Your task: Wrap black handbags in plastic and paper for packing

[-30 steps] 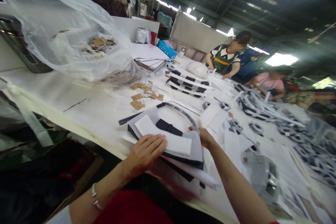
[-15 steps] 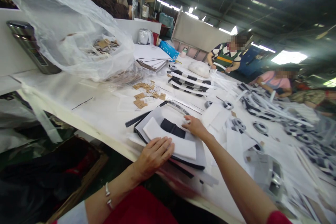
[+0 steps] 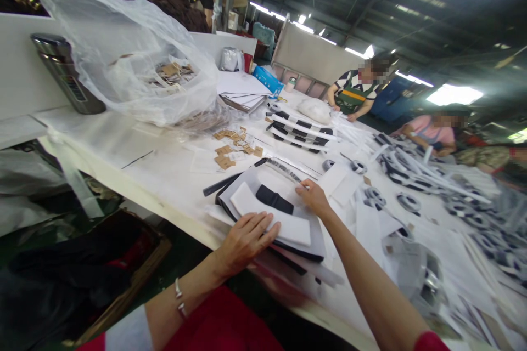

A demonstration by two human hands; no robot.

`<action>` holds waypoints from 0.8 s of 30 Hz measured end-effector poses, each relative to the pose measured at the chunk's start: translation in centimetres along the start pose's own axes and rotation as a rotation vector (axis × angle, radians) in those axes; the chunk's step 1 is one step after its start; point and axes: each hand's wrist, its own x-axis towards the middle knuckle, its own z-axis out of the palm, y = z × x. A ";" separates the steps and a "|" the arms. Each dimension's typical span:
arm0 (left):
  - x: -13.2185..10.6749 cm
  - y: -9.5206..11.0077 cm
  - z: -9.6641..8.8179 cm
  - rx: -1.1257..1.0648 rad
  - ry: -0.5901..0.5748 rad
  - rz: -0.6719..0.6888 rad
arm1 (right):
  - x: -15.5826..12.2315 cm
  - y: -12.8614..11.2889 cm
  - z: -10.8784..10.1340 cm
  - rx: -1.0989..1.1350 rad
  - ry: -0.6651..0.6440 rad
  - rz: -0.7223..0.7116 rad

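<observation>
A stack of grey, white and black cut fabric pieces [image 3: 263, 197] lies at the near edge of the white table [image 3: 156, 170]. My left hand [image 3: 247, 238] rests flat on the white piece, fingers stretched out. My right hand [image 3: 313, 196] is at the stack's far right edge, fingers curled in a pinch at a thin dark strip [image 3: 284, 169] that curves round the stack. What the fingertips hold is too small to name with certainty.
A big clear plastic bag [image 3: 135, 60] with brown tags and a metal flask [image 3: 68, 74] stand at the left. Loose brown tags [image 3: 230, 148], striped black-and-white pieces [image 3: 300, 131] and tape rolls [image 3: 407, 200] lie beyond. Other people [image 3: 356, 90] work at the far side.
My right hand moved from the stack's near right corner up to its far edge and closed in a pinch. My left hand stayed on the white piece.
</observation>
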 end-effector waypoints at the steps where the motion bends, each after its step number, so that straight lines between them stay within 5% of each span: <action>1: 0.0 0.0 0.0 0.001 0.001 -0.001 | -0.3 -0.1 -0.5 0.016 0.004 -0.023; 9: -0.1 0.0 0.4 0.012 -0.004 0.004 | -6.6 -2.9 -3.7 0.108 -0.044 -0.262; 15: -0.2 0.1 0.1 -0.021 -0.057 0.015 | -11.8 -2.9 -1.6 -0.020 0.022 -0.511; 20: 0.7 0.7 -2.1 -0.142 -0.262 -0.055 | -13.7 -3.1 0.1 -0.043 0.198 -0.499; 24: 1.7 1.6 -2.5 -0.111 -0.263 -0.112 | -14.5 -3.6 0.3 -0.006 0.211 -0.495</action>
